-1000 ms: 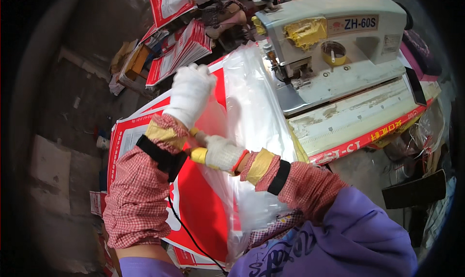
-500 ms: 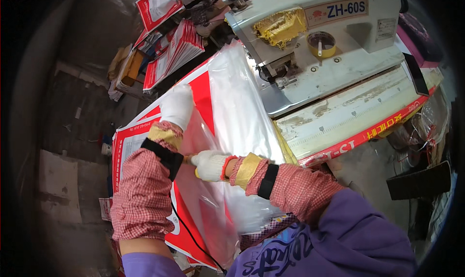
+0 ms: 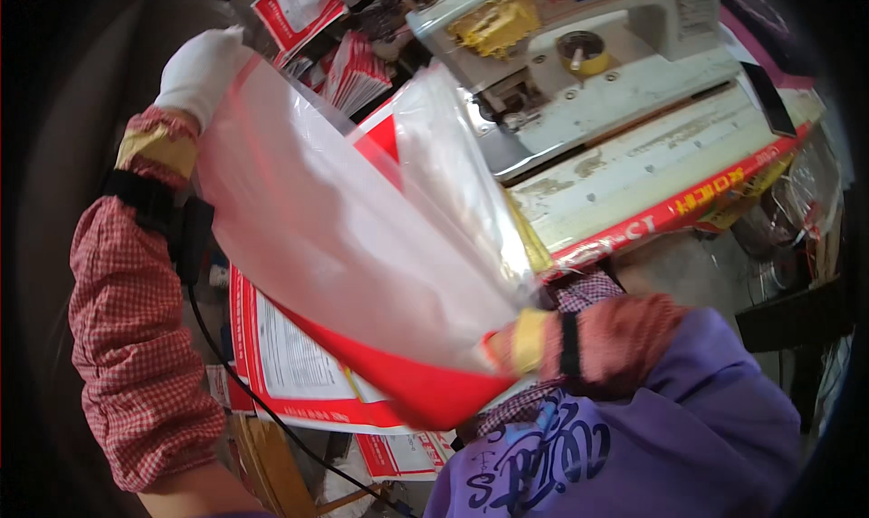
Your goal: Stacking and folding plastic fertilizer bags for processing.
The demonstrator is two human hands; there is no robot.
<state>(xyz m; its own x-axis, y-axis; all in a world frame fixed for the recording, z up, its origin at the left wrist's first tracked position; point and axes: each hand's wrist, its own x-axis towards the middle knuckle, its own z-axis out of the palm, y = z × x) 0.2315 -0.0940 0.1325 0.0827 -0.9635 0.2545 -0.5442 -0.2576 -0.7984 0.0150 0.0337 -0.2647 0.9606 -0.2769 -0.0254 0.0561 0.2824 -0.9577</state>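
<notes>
A large red-and-white printed plastic bag (image 3: 412, 382) with a translucent pale film layer (image 3: 312, 192) stretches between my gloved hands. Its upper left corner is gripped by my left hand (image 3: 199, 74), raised at the upper left with fingers closed on the edge. Low at the right, my right hand (image 3: 496, 348) is at the bag's near end, blurred and partly covered by the film; its fingers do not show clearly. Underneath lies a stack of flat printed bags (image 3: 303, 359). Clear plastic liners (image 3: 448, 147) lie beside the stack, next to the sewing machine.
A pale industrial sewing machine (image 3: 625, 110) stands on a worn bench (image 3: 625, 187) at the right. A yellow-sided round dish (image 3: 593, 63) rests on it. Bundled red-and-white bags (image 3: 358, 74) lie at the back. A black cable (image 3: 240, 378) hangs from my left wrist.
My left hand has swung up and left, lifting the bag's corner off the stack. My right hand has moved down and right, and the bag is now spread between them.
</notes>
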